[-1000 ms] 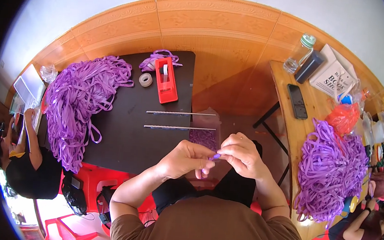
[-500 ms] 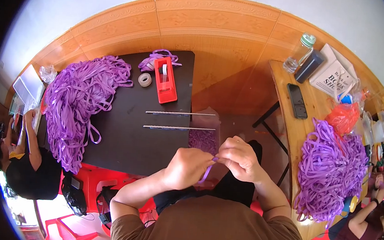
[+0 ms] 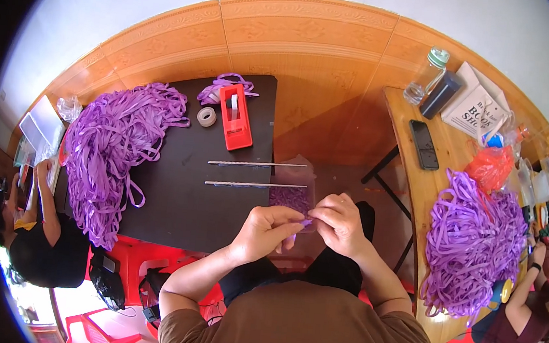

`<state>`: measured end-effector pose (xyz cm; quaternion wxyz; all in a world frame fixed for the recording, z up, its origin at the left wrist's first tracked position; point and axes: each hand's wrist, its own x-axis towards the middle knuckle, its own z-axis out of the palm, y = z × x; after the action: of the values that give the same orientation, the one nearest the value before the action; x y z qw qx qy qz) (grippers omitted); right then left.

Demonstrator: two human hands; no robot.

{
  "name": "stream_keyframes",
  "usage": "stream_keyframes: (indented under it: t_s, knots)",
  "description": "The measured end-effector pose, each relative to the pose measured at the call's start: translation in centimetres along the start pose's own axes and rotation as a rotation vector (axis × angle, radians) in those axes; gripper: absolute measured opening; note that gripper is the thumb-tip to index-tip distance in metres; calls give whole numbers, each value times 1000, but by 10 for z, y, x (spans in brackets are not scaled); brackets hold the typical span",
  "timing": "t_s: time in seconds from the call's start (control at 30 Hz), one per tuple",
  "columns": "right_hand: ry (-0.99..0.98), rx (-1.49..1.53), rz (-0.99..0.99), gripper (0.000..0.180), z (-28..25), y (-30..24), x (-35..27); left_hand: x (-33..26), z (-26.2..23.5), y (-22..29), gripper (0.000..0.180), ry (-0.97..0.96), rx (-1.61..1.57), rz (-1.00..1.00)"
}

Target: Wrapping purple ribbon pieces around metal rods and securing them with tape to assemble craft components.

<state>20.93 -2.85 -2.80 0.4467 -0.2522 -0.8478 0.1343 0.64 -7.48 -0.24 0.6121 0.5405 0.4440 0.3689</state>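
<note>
A person in a brown shirt sits with both hands raised close together over the lap. The left hand (image 3: 268,226) and right hand (image 3: 338,223) meet fingertip to fingertip, each pinched closed on a short strip of purple ribbon (image 3: 302,223) — the tight grip suggests fine work, folding or knotting, that needs both thumbs. A tail of the strip hangs just below the left fingers.

Just beyond the hands, a clear plastic bag holding purple pieces (image 3: 292,196) hangs off the edge of a black square table (image 3: 181,189), near enough to drop finished bits into. Two thin metal rods (image 3: 255,184) lie parallel on the table and jut out over the bag, seemingly holding it open. Farther back stand a red tape dispenser (image 3: 235,117) and a small roll of clear tape (image 3: 206,116). A big heap of loose purple ribbon (image 3: 116,148) covers the table's left side, within reach of another seated person in black.

To the right, a wooden table (image 3: 413,157) carries a second purple heap (image 3: 474,241), a dark phone (image 3: 424,144) and a clear bottle (image 3: 425,75) — other workers sit there. Tan wall tiles rise behind, white wall above.
</note>
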Motion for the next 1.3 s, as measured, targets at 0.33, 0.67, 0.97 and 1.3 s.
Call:
stream_keyframes:
  t_s: [0.33,0.67,0.97,1.3]
  knots:
    - [116,-340,-137,24,7,27,-6,-4,16,-36,16,-21,-398,-244]
    - [161,-214,7,17,34,86,-8,28,74,-120,11,383,-573,-10]
    - [226,-70,39,13,55,127,31,84,59,-138,11,580,-462,284]
    - [78,306,105,16,90,157,56,104,51,-130,10,813,-440,418]
